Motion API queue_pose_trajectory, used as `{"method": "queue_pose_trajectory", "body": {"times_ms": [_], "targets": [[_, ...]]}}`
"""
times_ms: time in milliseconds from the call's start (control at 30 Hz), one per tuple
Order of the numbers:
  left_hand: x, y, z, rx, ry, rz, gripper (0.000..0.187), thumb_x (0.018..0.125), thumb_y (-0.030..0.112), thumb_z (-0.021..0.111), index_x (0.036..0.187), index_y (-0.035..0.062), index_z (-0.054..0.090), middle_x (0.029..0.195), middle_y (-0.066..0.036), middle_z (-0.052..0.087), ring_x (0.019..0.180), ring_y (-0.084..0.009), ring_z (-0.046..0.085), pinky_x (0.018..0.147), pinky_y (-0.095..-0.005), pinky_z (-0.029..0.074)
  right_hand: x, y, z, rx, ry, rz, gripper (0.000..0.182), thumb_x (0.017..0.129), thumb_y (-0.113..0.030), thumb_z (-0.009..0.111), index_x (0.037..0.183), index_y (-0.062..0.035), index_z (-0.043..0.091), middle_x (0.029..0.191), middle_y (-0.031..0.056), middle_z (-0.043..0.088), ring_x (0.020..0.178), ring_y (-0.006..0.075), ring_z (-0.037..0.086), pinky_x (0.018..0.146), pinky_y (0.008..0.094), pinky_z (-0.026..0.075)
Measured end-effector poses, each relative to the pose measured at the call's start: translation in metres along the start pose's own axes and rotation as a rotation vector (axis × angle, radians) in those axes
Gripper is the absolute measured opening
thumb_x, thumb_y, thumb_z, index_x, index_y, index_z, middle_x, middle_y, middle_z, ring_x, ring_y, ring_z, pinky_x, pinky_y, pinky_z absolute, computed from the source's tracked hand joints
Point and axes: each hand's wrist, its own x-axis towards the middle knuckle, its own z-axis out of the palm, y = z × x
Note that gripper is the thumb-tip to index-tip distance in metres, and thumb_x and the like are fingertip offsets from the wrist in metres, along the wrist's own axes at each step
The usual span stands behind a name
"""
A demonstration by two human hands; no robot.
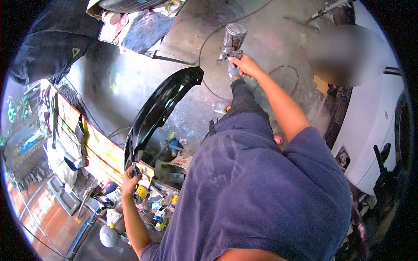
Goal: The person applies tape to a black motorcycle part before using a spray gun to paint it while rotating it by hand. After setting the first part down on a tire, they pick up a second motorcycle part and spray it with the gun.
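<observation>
My left hand (130, 181) is closed around the lower end of a long, glossy black curved car panel (163, 106). It looks like a fender piece, tilted so that its far end points up and to the right. My fingers partly hide that lower end. My right hand (247, 66) grips a spray gun (230, 53) by its handle, with the metal cup (235, 32) on top. The gun is stretched out in front of my body, apart from the panel. Whether a finger presses the trigger I cannot make out.
A hose (201, 54) curls over the concrete floor (183, 117). At left is a long paint-stained board (102, 145) with black parts on it; cans and bottles (161, 209) crowd below. A white car (370, 135) stands at right, near a blurred area. A paper-covered stand (117, 32) is at top.
</observation>
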Motion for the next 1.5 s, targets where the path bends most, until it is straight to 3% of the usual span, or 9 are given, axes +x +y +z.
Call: {"method": "queue_pose_trajectory", "body": {"times_ms": [200, 400, 533, 667, 867, 1133, 1200, 1400, 1500], "targets": [[-0.008, -0.013, -0.013, -0.070, -0.046, -0.023, 0.015, 0.071, 0.016, 0.062, 0.081, 0.0069, 0.055, 0.071, 0.004, 0.050, 0.066, -0.0089, 0.046, 0.060, -0.0262, 0.036, 0.019, 0.013, 0.004, -0.152, -0.066, 0.051, 0.049, 0.090, -0.053, 0.065, 0.082, -0.0045, 0.063, 0.066, 0.0002, 0.060, 0.045, 0.0108, 0.051, 0.040, 0.0288, 0.043], [0.002, -0.017, -0.007, -0.091, -0.048, -0.075, 0.013, 0.074, 0.016, 0.061, 0.084, 0.0076, 0.057, 0.070, 0.004, 0.050, 0.063, -0.0085, 0.047, 0.058, -0.0249, 0.035, -0.034, -0.008, 0.016, -0.095, -0.125, -0.009, 0.049, 0.088, -0.053, 0.067, 0.075, -0.0063, 0.064, 0.056, 0.0009, 0.056, 0.043, 0.0132, 0.052, 0.043, 0.0295, 0.042], [0.016, -0.013, 0.011, -0.114, -0.055, -0.109, 0.011, 0.077, 0.016, 0.061, 0.085, 0.0083, 0.057, 0.069, 0.004, 0.049, 0.061, -0.0072, 0.045, 0.055, -0.0241, 0.034, -0.062, -0.007, 0.020, -0.028, -0.244, 0.092, 0.042, 0.090, -0.048, 0.067, 0.092, -0.0061, 0.066, 0.076, 0.0017, 0.066, 0.044, 0.0127, 0.053, 0.042, 0.0303, 0.044], [0.028, -0.018, 0.028, -0.174, -0.062, -0.079, 0.009, 0.079, 0.015, 0.059, 0.085, 0.0085, 0.058, 0.069, 0.005, 0.049, 0.060, -0.0067, 0.044, 0.055, -0.0243, 0.033, -0.070, -0.010, 0.035, 0.046, -0.097, 0.030, 0.038, 0.091, -0.042, 0.067, 0.100, -0.0051, 0.064, 0.077, 0.0021, 0.066, 0.046, 0.0140, 0.055, 0.044, 0.0312, 0.046], [0.034, 0.002, 0.062, -0.194, -0.070, -0.065, 0.009, 0.084, 0.016, 0.061, 0.083, 0.0086, 0.057, 0.070, 0.007, 0.048, 0.062, -0.0052, 0.043, 0.056, -0.0245, 0.032, -0.044, 0.012, 0.060, -0.188, 0.055, 0.076, 0.042, 0.091, -0.044, 0.065, 0.110, -0.0078, 0.058, 0.076, 0.0071, 0.066, 0.050, 0.0206, 0.060, 0.052, 0.0380, 0.050], [0.053, 0.037, 0.100, -0.274, -0.086, 0.034, 0.016, 0.086, 0.016, 0.061, 0.093, 0.0010, 0.064, 0.076, 0.004, 0.057, 0.068, -0.0066, 0.050, 0.061, -0.0248, 0.039, -0.053, -0.005, 0.087, -0.303, 0.010, 0.003, 0.049, 0.090, -0.048, 0.065, 0.116, -0.0068, 0.060, 0.095, 0.0228, 0.071, 0.091, 0.0393, 0.069, 0.077, 0.0449, 0.052], [0.064, 0.036, 0.106, -0.205, -0.090, 0.027, 0.018, 0.085, 0.017, 0.062, 0.092, 0.0007, 0.064, 0.076, 0.003, 0.058, 0.068, -0.0070, 0.050, 0.062, -0.0257, 0.040, -0.071, -0.029, 0.089, -0.293, -0.035, -0.022, 0.050, 0.091, -0.047, 0.064, 0.116, -0.0038, 0.059, 0.094, 0.0236, 0.071, 0.089, 0.0408, 0.069, 0.078, 0.0460, 0.052], [0.089, 0.069, 0.131, -0.035, -0.032, 0.009, 0.026, 0.084, 0.025, 0.066, 0.090, -0.0010, 0.064, 0.072, 0.000, 0.057, 0.067, -0.0111, 0.050, 0.063, -0.0306, 0.042, -0.115, -0.067, 0.100, -0.229, -0.191, -0.083, 0.056, 0.092, -0.046, 0.064, 0.122, 0.0006, 0.057, 0.078, 0.0222, 0.068, 0.075, 0.0360, 0.069, 0.069, 0.0420, 0.051], [0.108, 0.068, 0.146, -0.006, -0.014, 0.042, 0.029, 0.083, 0.027, 0.068, 0.089, -0.0016, 0.064, 0.071, -0.003, 0.058, 0.066, -0.0123, 0.052, 0.063, -0.0319, 0.042, -0.141, -0.078, 0.110, -0.222, -0.170, -0.200, 0.038, 0.094, -0.035, 0.067, 0.111, -0.0027, 0.057, 0.068, 0.0028, 0.061, 0.049, 0.0124, 0.053, 0.047, 0.0299, 0.044]]}}
